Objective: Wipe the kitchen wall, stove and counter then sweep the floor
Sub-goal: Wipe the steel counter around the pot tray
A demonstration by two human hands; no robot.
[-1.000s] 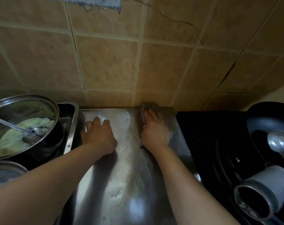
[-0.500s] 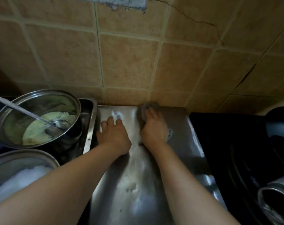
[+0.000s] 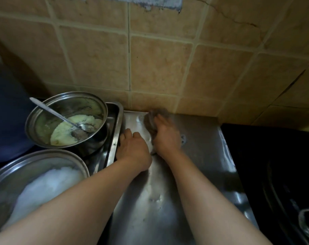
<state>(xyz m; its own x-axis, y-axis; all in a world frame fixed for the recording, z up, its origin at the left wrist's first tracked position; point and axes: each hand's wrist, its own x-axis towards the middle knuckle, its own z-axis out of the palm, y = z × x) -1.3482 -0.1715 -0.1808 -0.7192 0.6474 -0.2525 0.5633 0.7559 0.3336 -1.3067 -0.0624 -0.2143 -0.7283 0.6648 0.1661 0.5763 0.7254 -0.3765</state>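
My right hand (image 3: 167,138) grips a dark scrubbing pad (image 3: 150,120) and presses it on the steel counter (image 3: 201,156), close to where it meets the tan tiled wall (image 3: 159,64). The pad is blurred with motion. My left hand (image 3: 133,150) rests on the counter just left of it, its fingertips beside the rim of a steel tray (image 3: 118,124). White suds streak the counter between my forearms. The black stove (image 3: 274,165) lies to the right of the counter.
Inside the tray stands a steel pot (image 3: 42,119) with pale food and a spoon (image 3: 49,108). A steel basin (image 3: 35,159) holding white foam sits at the lower left. A metal cup (image 3: 308,221) shows at the lower right on the stove.
The view has swung left, bringing the pot and basin further in. My right hand has slid the pad leftward along the back of the counter, and my left hand has shifted to the tray's rim.
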